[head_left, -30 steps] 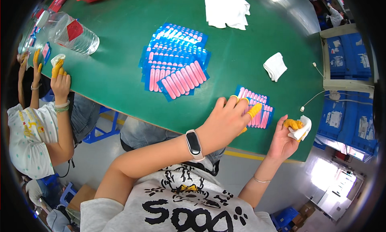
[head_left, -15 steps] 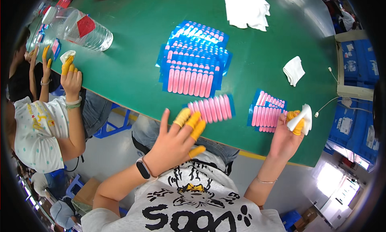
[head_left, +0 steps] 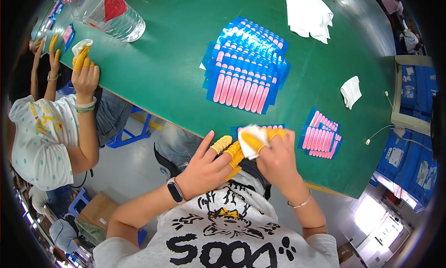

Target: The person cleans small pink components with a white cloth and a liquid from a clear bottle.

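Observation:
A blue sheet with a row of pink strips lies at the table's near edge, mostly hidden behind my hands. My left hand, with yellow finger cots on several fingers, pinches the sheet's near left end; its bare little finger sticks out. In my right hand, also wearing yellow cots, is a folded white cloth, pressed onto the sheet beside my left fingertips. Beyond my hands sits a fanned stack of similar pink-and-blue sheets. A smaller pile of such sheets lies to the right.
A large white cloth and a small folded one lie on the green table. A big clear water bottle rests far left. A co-worker's hand with a white cloth is at left; blue bins stand right.
My right hand has moved left from beside the small pile, bringing the white cloth onto the sheet by my left hand. The view has shifted slightly.

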Demonstrator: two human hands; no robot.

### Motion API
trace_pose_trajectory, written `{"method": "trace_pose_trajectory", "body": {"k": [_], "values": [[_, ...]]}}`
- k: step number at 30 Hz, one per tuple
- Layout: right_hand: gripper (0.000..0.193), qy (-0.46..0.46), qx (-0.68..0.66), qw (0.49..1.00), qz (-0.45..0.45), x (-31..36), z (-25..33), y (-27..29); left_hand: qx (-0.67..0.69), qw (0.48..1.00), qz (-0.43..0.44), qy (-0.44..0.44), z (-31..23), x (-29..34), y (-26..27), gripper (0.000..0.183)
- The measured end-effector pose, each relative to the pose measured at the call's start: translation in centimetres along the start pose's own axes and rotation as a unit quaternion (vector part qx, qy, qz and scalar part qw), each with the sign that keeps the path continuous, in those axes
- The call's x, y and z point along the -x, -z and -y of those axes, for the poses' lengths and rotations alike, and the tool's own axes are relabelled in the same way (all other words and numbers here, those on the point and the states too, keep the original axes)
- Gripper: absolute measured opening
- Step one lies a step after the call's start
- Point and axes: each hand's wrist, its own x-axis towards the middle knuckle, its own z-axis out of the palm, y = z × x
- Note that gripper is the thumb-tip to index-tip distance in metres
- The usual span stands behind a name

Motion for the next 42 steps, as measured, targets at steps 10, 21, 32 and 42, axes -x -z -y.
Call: {"method": "trace_pose_trajectory", "body": {"k": [10, 21, 32, 42], "values": [[0.009, 0.001, 0.016, 1.0, 0.01, 0.3, -1.9, 0.3, -0.005, 1.0, -0.028, 0.002, -0.1, -0.5, 0.6, 0.038], [0.009, -0.065, 0.075, 0.994, -0.034, -0.6, -3.0, 1.6, -0.008, 0.999, -0.034, 0.008, -0.2, -0.3, 0.1, 0.039], [0.01, 0.131, -0.081, 0.985, 0.076, -0.2, -1.0, 2.1, 0.029, 0.997, -0.061, 0.031, -0.3, -0.9, 0.8, 0.027], [0.032, 0.042, -0.024, 0.998, 0.046, 1.2, -0.8, 1.6, 0.023, 0.997, -0.072, 0.024, -0.6, -0.6, 0.4, 0.015]]}}
